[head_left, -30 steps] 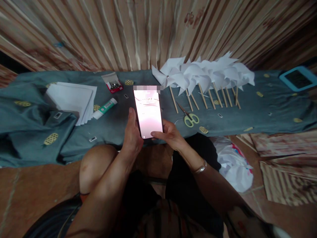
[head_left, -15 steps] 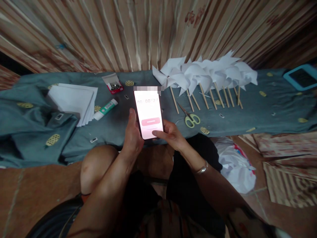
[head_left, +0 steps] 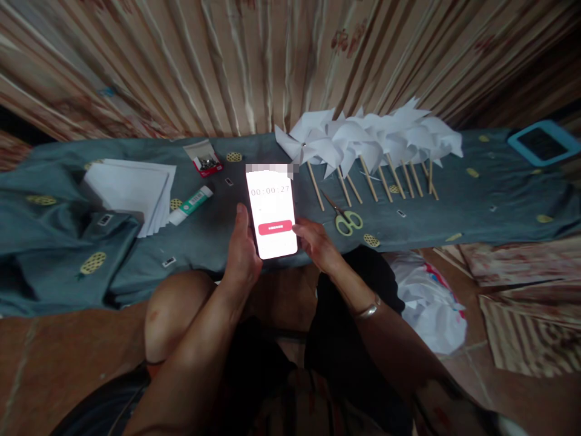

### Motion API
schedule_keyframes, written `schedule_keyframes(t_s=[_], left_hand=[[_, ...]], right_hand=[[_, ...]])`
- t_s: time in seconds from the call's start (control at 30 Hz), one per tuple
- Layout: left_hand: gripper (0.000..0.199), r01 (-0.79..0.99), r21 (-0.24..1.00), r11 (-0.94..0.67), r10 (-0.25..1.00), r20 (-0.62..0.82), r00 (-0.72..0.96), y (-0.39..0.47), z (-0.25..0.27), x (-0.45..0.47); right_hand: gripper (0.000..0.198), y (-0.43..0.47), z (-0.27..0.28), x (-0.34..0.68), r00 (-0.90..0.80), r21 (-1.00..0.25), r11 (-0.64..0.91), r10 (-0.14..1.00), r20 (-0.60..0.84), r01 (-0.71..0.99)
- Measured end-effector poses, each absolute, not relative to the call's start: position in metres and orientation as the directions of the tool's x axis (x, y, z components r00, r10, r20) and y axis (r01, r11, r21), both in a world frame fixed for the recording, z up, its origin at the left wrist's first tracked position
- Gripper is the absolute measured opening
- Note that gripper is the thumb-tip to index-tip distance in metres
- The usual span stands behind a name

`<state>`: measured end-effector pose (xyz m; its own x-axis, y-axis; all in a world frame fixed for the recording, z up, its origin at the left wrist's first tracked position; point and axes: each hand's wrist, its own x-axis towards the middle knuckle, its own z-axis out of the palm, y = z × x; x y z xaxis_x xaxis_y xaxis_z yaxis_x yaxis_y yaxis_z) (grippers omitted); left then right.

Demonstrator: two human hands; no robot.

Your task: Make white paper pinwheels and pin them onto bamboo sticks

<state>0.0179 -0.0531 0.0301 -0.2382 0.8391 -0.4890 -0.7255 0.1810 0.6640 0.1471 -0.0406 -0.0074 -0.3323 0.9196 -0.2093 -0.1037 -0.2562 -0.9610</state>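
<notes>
A lit smartphone [head_left: 271, 209] is held upright over the near part of the cloth-covered table, showing a timer at 00:00:27 and a red button. My left hand [head_left: 244, 245] grips its left side, thumb along the edge, the other fingers hidden behind. At the lower right edge, my right hand [head_left: 316, 243] is closed against the phone with its thumb beside the red button; its other fingers are curled and partly hidden. Just right of that hand lie scissors with green handles [head_left: 348, 222]. Behind them, several white paper pinwheels [head_left: 349, 136] on wooden sticks lie in an overlapping row.
On the left are a stack of white paper [head_left: 131, 188], a green-and-white glue stick [head_left: 191, 204] and an open red box of small metal pins [head_left: 206, 163]. A blue-framed tablet [head_left: 544, 143] lies far right. A white plastic bag [head_left: 431, 309] sits on the floor.
My right thumb has moved from the lower part of the screen up to the phone's right edge. The screen has turned from pinkish and dimmed to bright white with a clear red button.
</notes>
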Motion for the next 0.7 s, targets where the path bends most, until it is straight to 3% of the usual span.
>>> schedule_keyframes(t_s=[0.2, 0.7], left_hand=[[0.045, -0.737, 0.650, 0.183, 0.839, -0.494, -0.228, -0.053, 0.029, 0.019], [0.044, -0.717, 0.665, 0.207, 0.838, -0.499, -0.221, -0.052, 0.026, 0.019]], right_hand=[[0.025, -0.039, -0.015, 0.148, -0.390, -0.955, -0.231, 0.910, -0.143, -0.187], [0.029, -0.037, -0.004, 0.144, -0.379, -0.963, -0.248, 0.905, -0.192, -0.106]])
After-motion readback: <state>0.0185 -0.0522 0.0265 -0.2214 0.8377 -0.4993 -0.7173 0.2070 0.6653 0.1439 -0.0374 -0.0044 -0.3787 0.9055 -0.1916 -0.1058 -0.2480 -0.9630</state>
